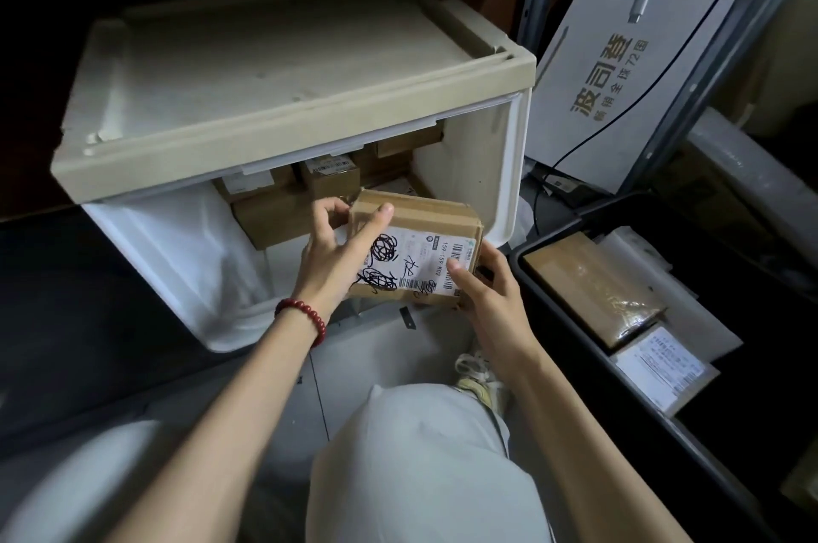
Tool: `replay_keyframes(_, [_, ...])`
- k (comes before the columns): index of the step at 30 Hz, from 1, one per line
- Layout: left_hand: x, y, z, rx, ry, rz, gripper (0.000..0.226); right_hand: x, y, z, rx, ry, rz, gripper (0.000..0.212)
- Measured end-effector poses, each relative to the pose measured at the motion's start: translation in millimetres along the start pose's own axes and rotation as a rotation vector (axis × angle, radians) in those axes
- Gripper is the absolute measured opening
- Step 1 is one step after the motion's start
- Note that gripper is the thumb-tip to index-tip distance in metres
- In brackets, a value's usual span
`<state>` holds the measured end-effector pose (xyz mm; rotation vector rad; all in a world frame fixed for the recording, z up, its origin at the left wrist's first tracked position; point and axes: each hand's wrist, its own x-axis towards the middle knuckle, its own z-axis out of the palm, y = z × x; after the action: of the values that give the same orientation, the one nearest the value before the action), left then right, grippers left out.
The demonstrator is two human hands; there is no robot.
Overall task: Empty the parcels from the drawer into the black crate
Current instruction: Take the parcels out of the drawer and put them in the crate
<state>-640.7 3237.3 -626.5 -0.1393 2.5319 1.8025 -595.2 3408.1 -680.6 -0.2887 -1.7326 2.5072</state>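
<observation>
A brown cardboard parcel (pixel 425 228) with a white shipping label and black scribbles is held over the open white drawer (pixel 177 259). My left hand (pixel 341 246) grips its left end, thumb on top. My right hand (pixel 487 290) holds its right lower corner, thumb on the label. Several more cardboard parcels (pixel 283 215) lie deeper in the drawer, partly hidden under the beige cabinet top (pixel 274 69). The black crate (pixel 571 321) stands to the right and holds a brown parcel (pixel 593 286), white padded bags and a labelled parcel (pixel 664 365).
A white carton with printed characters (pixel 619 69) leans behind the crate against a grey metal rack post (pixel 708 55). A white cable with a plug (pixel 639 7) hangs over it. My knees and a shoe (pixel 478 379) are below the drawer.
</observation>
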Motion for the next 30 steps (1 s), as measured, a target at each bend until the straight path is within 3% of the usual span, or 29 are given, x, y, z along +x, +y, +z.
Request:
replay_keyframes(5, [6.9,-10.3,-0.4,-0.088,0.041,-0.094,0.076,-2.5,-13.5,1.7,-0.122,-0.064,-0.105,0.070])
replay_keyframes(10, [9.0,-19.8,-0.4,-0.108,-0.016,-0.188,0.107,-5.3,-23.1,7.1,-0.262,-0.044,-0.249,0.053])
replay_keyframes(15, [7.0,-18.7,-2.8,-0.145,-0.024,-0.227,0.110,-6.4,-24.1,5.5,-0.344,-0.073,-0.367,0.048])
replay_keyframes(19, [3.9,-17.8,-2.0,-0.150,0.004,-0.192,0.097,-3.6,-18.1,0.0,-0.326,-0.123,-0.342,0.054])
replay_keyframes(22, [2.8,-13.2,0.8,-0.171,-0.031,-0.077,0.060,-2.9,-12.6,-8.8,-0.226,-0.097,-0.298,0.063])
replay_keyframes(24, [1.9,-6.9,3.8,-0.153,-0.080,-0.005,0.052,-4.4,-8.9,-14.7,-0.130,-0.057,-0.257,0.068])
replay_keyframes(30, [1.5,3.1,16.1,0.037,-0.242,0.133,0.101,-3.9,-2.0,-33.4,0.009,0.014,-0.152,0.064])
